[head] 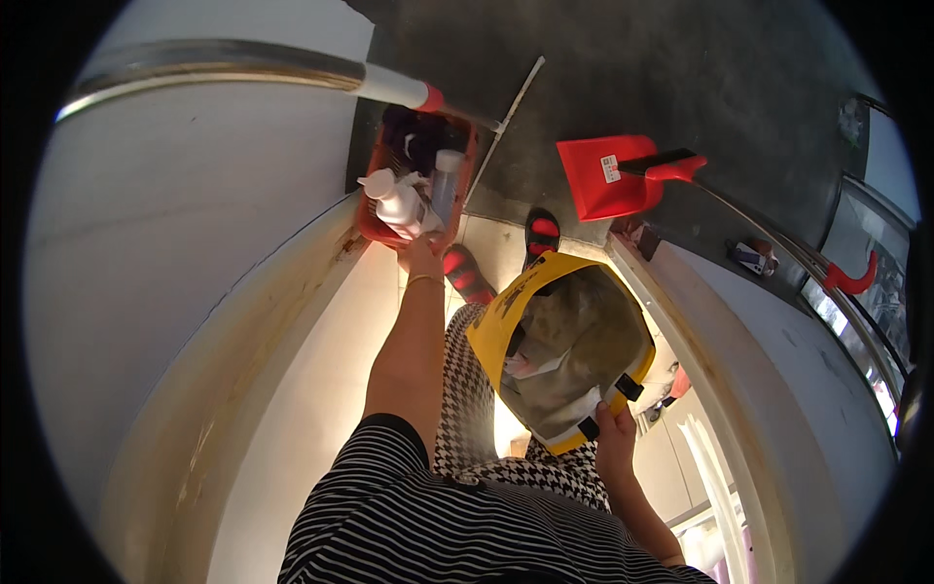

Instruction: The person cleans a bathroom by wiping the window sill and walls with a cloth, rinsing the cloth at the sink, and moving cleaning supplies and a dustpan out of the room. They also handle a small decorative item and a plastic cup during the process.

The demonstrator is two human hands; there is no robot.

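My left hand [422,255] grips the near rim of a red plastic basket [366,223]. Inside the basket are a white pump bottle [396,206], a clear bottle with a pale cap [446,182] and dark cloth [416,135]. My right hand [615,431] holds the rim of a yellow bag [503,314] with black clips on its edge. The bag's mouth faces up, showing a grey lining and some pale, crumpled material inside.
A red dustpan [598,197] with a long handle lies beyond the doorway on the dark floor. A metal pole [241,64] crosses at upper left. Door frame sides [700,350] stand left and right. Small items [751,257] lie at right.
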